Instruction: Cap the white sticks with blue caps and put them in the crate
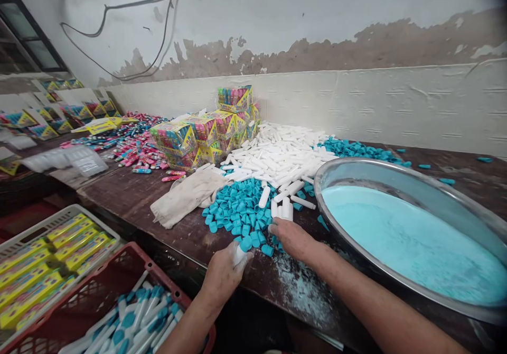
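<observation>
Closed around a white plastic tube (239,255), my left hand (222,273) is at the table's front edge. A blue cap (246,243) sits at the tube's upper end. My right hand (292,239) grips several white tubes (283,209) standing side by side, their lower ends hidden by the fingers. Between and beyond the hands lies a heap of small blue caps (241,206). Behind it spreads a large pile of loose white tubes (281,150). To the right of my right hand stands a wide metal basin (328,222) with pale blue powder (400,243) inside.
A white cloth glove (186,198) lies left of the caps. Stacked display boxes (206,132) and colourful tubes (146,153) are behind it. A red crate (134,256) of capped tubes and a pale crate (85,211) of yellow boxes stand lower left. Powder (304,290) is spilled near the edge.
</observation>
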A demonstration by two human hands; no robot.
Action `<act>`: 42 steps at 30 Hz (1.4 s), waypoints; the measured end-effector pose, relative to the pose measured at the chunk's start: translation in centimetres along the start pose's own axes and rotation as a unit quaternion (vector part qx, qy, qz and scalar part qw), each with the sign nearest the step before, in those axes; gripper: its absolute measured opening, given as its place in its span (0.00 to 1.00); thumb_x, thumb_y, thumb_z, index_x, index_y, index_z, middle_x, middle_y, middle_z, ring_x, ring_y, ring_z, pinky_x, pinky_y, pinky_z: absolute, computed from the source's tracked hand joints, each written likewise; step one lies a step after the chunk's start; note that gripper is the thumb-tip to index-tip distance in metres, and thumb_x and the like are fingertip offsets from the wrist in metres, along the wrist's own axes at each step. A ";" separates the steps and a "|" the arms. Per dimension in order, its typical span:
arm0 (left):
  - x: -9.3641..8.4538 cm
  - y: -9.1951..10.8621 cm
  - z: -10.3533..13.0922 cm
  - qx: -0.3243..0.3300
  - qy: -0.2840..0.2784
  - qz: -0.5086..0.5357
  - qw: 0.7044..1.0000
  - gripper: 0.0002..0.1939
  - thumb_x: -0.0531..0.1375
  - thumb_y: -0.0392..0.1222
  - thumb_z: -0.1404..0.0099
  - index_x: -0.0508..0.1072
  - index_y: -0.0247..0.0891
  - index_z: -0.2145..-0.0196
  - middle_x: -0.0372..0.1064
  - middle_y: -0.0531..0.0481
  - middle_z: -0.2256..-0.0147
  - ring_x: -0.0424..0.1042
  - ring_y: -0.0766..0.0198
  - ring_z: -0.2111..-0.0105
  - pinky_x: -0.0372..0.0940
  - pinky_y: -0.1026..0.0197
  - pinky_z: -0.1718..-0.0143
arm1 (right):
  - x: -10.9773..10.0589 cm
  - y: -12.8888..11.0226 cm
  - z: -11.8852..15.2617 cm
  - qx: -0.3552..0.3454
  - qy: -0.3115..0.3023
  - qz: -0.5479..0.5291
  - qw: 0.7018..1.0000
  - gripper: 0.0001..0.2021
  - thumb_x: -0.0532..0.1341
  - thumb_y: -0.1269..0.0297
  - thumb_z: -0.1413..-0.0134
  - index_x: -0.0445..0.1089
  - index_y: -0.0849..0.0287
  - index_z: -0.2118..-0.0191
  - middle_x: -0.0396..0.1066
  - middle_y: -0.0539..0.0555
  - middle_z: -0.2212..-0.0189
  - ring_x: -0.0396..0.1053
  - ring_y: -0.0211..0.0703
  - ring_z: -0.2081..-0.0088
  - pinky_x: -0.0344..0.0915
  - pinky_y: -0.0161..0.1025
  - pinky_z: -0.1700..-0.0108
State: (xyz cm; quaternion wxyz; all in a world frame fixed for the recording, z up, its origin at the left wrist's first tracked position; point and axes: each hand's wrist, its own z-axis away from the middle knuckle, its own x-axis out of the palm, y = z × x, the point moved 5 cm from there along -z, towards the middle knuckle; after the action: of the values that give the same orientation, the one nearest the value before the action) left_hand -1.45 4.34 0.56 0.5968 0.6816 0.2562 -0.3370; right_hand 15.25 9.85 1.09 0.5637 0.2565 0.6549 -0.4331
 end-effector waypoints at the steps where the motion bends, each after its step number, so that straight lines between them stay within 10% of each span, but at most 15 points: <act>1: 0.0 0.0 0.0 -0.003 0.001 -0.001 1.000 0.08 0.53 0.45 0.39 0.66 0.39 0.69 0.70 0.52 0.73 0.70 0.64 0.71 0.55 0.68 0.71 | 0.1 0.3 0.1 0.008 0.008 -0.012 1.000 0.11 0.51 0.78 0.55 0.68 0.63 0.68 0.66 0.58 0.67 0.62 0.42 0.68 0.55 0.34 0.68; 11: -0.4 -0.9 -0.1 -0.013 0.044 0.044 0.998 0.10 0.52 0.46 0.39 0.66 0.38 0.71 0.68 0.54 0.74 0.68 0.66 0.73 0.56 0.68 0.71 | -0.1 1.9 0.5 0.105 0.051 -0.080 0.990 0.12 0.50 0.71 0.47 0.70 0.62 0.63 0.70 0.54 0.70 0.65 0.38 0.71 0.58 0.31 0.71; 19: -0.2 -1.1 0.0 -0.017 0.058 0.070 0.996 0.10 0.51 0.45 0.38 0.67 0.38 0.67 0.71 0.52 0.71 0.70 0.65 0.70 0.58 0.67 0.69 | 0.8 -2.6 -1.8 0.061 -0.004 0.004 0.998 0.07 0.59 0.65 0.52 0.69 0.61 0.66 0.66 0.57 0.63 0.65 0.42 0.65 0.56 0.35 0.65; 33: -0.2 -1.6 0.3 -0.015 0.057 0.062 0.996 0.12 0.50 0.47 0.38 0.68 0.38 0.68 0.70 0.52 0.73 0.69 0.64 0.72 0.58 0.67 0.71 | 1.4 -2.9 -0.1 0.025 0.000 -0.007 1.000 0.10 0.55 0.71 0.50 0.68 0.59 0.61 0.66 0.54 0.64 0.65 0.41 0.63 0.55 0.34 0.64; 42: 0.3 -2.2 0.3 -0.007 0.071 0.032 0.997 0.13 0.50 0.49 0.38 0.65 0.38 0.73 0.66 0.54 0.78 0.67 0.66 0.76 0.55 0.68 0.74 | -1.2 1.6 -1.1 0.130 0.137 0.082 0.979 0.15 0.49 0.69 0.44 0.68 0.59 0.55 0.61 0.61 0.52 0.57 0.50 0.54 0.51 0.43 0.53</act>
State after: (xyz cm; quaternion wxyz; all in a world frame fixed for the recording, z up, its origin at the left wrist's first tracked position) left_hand -2.96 4.39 -1.04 0.5921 0.7076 0.2780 -0.2672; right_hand 16.29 11.78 1.80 0.4643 0.4378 0.6402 -0.4276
